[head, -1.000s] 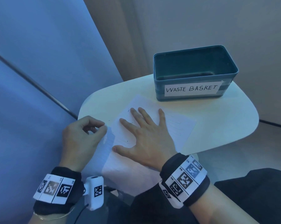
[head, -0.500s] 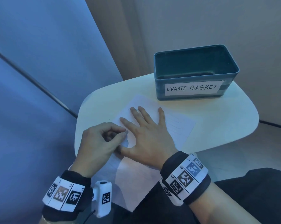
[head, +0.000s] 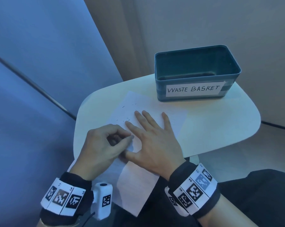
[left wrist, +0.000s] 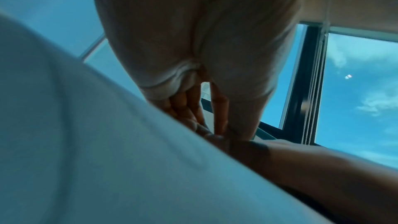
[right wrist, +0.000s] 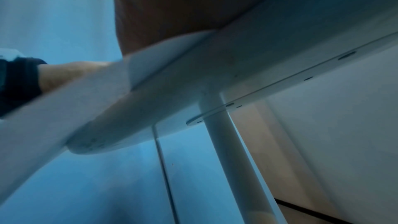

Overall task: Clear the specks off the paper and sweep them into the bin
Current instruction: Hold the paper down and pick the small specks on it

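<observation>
A white lined paper (head: 118,112) lies on the round white table (head: 212,128), its near end hanging over the edge. Several tiny dark specks (head: 127,119) dot its far left part. My right hand (head: 148,136) lies flat on the sheet with fingers spread. My left hand (head: 130,138) is curled beside the right thumb and pinches the paper's left edge between thumb and forefinger. In the left wrist view the fingertips (left wrist: 217,130) meet at the blurred paper (left wrist: 86,142). The teal bin (head: 161,95) labelled WASTE BASKET stands just beyond the sheet.
The table is small, with its edge close around the paper and bin. A blue wall panel (head: 40,79) stands to the left. My dark-clothed lap (head: 253,194) is at the lower right. The right wrist view looks under the tabletop at its leg (right wrist: 226,159).
My left hand moved right from the paper's left edge to the right thumb, drawing that edge inward. The right hand stayed flat in place.
</observation>
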